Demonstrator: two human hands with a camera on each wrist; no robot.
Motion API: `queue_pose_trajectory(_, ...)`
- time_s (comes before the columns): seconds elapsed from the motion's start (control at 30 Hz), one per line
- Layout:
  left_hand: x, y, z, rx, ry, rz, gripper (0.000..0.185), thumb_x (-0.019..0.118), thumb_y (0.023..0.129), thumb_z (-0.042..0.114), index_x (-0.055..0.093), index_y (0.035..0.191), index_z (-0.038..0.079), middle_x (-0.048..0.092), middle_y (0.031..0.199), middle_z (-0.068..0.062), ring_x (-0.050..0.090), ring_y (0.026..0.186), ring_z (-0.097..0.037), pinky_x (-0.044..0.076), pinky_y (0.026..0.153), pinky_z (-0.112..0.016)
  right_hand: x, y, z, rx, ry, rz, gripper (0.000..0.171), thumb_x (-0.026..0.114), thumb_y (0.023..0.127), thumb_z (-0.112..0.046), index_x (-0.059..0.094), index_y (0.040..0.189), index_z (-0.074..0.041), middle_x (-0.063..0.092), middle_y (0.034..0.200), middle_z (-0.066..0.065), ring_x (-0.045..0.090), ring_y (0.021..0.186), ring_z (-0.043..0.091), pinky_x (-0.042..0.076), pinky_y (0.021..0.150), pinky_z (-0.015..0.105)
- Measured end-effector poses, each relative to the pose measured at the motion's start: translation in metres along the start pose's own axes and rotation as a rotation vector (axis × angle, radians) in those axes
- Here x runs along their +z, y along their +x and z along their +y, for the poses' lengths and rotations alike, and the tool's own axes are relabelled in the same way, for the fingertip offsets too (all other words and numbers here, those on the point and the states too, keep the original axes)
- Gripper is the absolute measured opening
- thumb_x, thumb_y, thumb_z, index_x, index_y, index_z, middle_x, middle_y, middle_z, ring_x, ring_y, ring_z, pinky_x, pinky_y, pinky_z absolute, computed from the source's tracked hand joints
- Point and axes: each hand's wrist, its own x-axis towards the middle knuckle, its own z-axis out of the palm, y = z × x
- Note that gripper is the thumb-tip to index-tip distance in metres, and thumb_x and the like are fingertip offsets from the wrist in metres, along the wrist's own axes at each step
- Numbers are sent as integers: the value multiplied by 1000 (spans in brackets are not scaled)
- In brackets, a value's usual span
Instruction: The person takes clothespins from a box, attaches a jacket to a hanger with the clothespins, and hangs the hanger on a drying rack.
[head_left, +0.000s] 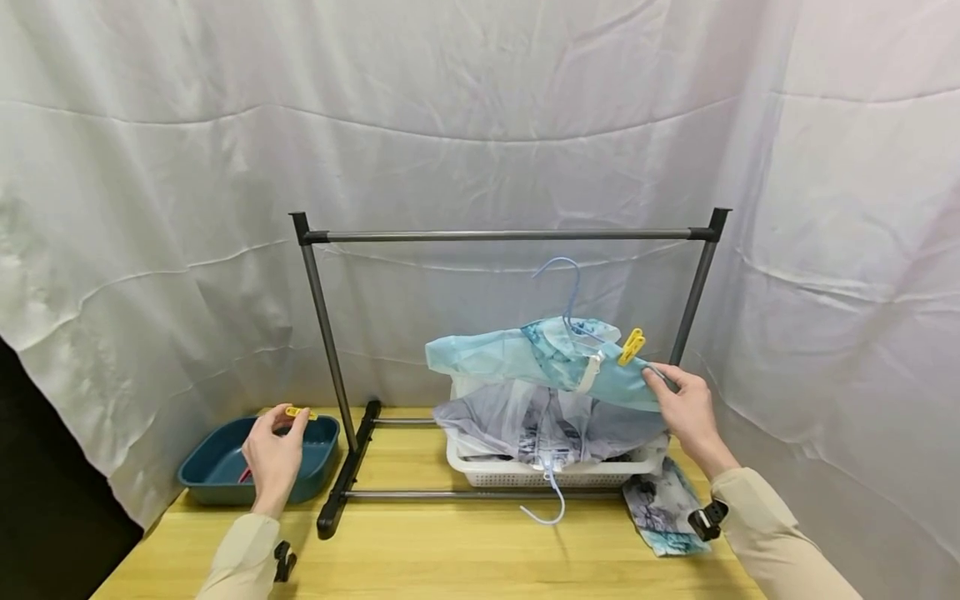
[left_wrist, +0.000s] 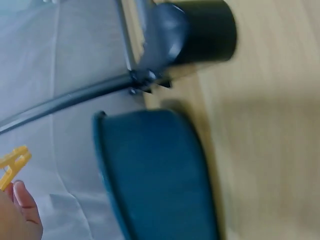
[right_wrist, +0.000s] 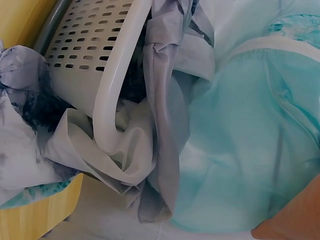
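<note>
Head view: my left hand [head_left: 274, 454] pinches a yellow clothespin [head_left: 297, 412] above the teal tray [head_left: 217, 477] at far left. My right hand [head_left: 688, 412] grips the light-blue garment [head_left: 525, 360] on its hanger [head_left: 564, 287] over the white basket [head_left: 525, 473], right of centre

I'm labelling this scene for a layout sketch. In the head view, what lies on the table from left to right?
Teal tray → left hand pinching a yellow clothespin → rack's left base foot → white laundry basket → right hand holding the light blue garment.
</note>
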Motion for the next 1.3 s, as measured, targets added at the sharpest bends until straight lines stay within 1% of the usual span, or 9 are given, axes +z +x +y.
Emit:
queue_pose_trajectory(0.13,3,-1,16,45,-58,58,32,73,89,27,70,113,5,71,100,-12,50,79,7,38,70,-11,1,1,0,-5,-3,5,53,50,101,-42,58,134,-1,57,134,24,53,122,39,45,97,56)
queue_pose_trajectory(0.23,6,-2,28,93,-107,67,31,71,91,25,69,115,6,69,101,-12,50,81,10,37,66,-5,1,1,0,-3,-5,9,53,50,101,-42,59,133,-1,58,133,24,54,121,38,46,96,56)
queue_pose_trajectory(0.33,10,-5,37,124,-132,52,30,69,93,23,69,117,5,66,101,-12,51,80,7,38,67,-5,1,1,0,-5,-15,14,52,50,101,-43,60,132,-2,60,132,23,57,116,32,47,94,54)
queue_pose_trajectory(0.5,18,-11,49,147,-137,-6,30,64,96,20,66,122,5,63,104,-13,50,82,9,39,69,-4,1,2,-1,-4,-48,19,52,49,101,-44,61,131,-4,62,129,20,58,109,23,50,90,47)
queue_pose_trajectory(0.67,28,-15,61,209,-151,-56,27,67,93,14,67,119,5,65,101,-11,52,75,3,39,63,-6,2,1,0,11,-37,9,53,49,101,-44,60,132,-3,60,131,21,57,117,33,48,93,51)
queue_pose_trajectory(0.83,41,-10,74,280,-162,-96,26,68,93,18,68,116,7,65,95,-9,50,70,-6,38,60,-9,2,0,-2,8,-24,15,52,49,101,-42,59,133,-2,59,132,23,54,120,38,46,95,54)
queue_pose_trajectory(0.93,46,-7,80,290,-165,-105,24,68,93,18,68,115,7,64,93,-8,48,67,-7,37,58,-10,2,0,-3,8,-35,22,51,49,101,-42,60,132,-3,60,130,22,57,114,33,48,90,48)
queue_pose_trajectory(1.17,52,-2,91,280,-203,-162,24,69,92,16,68,114,7,71,98,-10,59,71,-16,41,62,-8,2,2,-2,12,-77,24,51,49,101,-46,62,131,-7,63,128,17,55,95,3,49,79,28)
queue_pose_trajectory(1.3,55,-1,102,278,-192,-231,24,68,93,18,68,115,8,73,100,-10,65,77,-19,46,66,-11,3,2,-2,12,-70,18,51,49,101,-45,61,131,-6,62,128,18,57,98,9,49,79,29)
